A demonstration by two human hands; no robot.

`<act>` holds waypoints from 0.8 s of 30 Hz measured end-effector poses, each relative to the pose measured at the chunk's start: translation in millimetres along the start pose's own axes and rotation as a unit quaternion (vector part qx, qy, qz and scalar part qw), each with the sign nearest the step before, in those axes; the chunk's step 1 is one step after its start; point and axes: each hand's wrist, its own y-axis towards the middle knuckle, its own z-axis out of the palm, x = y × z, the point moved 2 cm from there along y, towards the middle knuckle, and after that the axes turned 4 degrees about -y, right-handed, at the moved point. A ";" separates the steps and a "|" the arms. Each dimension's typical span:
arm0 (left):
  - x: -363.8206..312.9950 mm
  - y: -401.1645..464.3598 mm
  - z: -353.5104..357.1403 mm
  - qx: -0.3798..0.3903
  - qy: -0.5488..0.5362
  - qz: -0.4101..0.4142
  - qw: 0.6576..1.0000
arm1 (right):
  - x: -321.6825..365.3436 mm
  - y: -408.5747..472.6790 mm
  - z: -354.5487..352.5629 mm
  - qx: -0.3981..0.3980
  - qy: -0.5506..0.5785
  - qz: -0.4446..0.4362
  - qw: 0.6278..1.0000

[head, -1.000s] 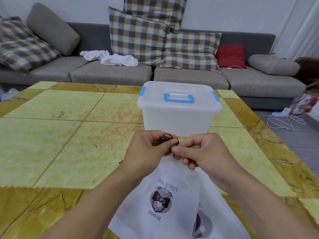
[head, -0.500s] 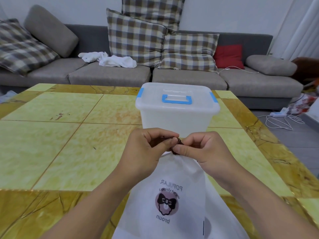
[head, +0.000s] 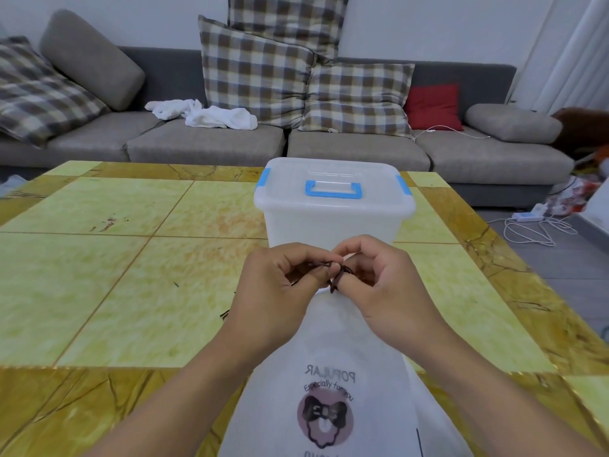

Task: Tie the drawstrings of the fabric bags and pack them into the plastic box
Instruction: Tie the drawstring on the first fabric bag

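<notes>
Hands meet at the gathered neck of a white non-woven fabric bag [head: 333, 351] printed with a round pink bow logo, and that meeting point explains most of the layout. The left hand [head: 280, 291] has its thumb and forefinger closed on 1 strand of the thin dark brown drawstring [head: 337, 278], while the right hand [head: 382, 285] is curled tight around the other strand, which loops over its forefinger. Both hands are closed down to a fine pinch, with no slack fingers; the cord crosses between them just above the puckered bag mouth, which suggests a knot partway formed rather than finished.

The bag lies flat on the yellow-green tiled table with mottled gold border [head: 99, 291], its mouth pointing away from the person and its body trailing toward the near edge, so the cords can be worked without lifting it. A second white sheet shows beneath its right side, probably another bag, though I cannot tell how many remain.

Directly beyond the hands stands the translucent white plastic box with blue handle and blue clips [head: 333, 206], close enough for a short reach once the knot holds. Its lid is on, so packing will need it opened first. Behind the table runs a grey sofa with plaid cushions [head: 359, 146], outside the work.
</notes>
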 end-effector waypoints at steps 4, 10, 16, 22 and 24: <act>0.0 0.1 0.1 0.005 0.005 0.011 1.000 | 1.6 -1.0 -2.7 0.047 0.036 0.049 0.997; -3.8 -2.3 3.4 0.010 0.021 0.041 0.999 | -3.5 -4.0 -17.2 0.181 0.188 0.214 0.941; -4.1 -1.8 1.7 -0.004 -0.026 0.007 1.000 | 2.8 -4.7 -20.6 0.224 0.271 0.242 0.904; -4.4 -2.5 0.1 -0.005 0.000 0.007 1.000 | 5.6 -1.9 -26.8 0.195 0.264 0.230 0.916; -3.8 -2.4 0.1 -0.002 0.003 0.007 1.000 | 4.6 0.9 -29.3 0.153 0.256 0.229 0.926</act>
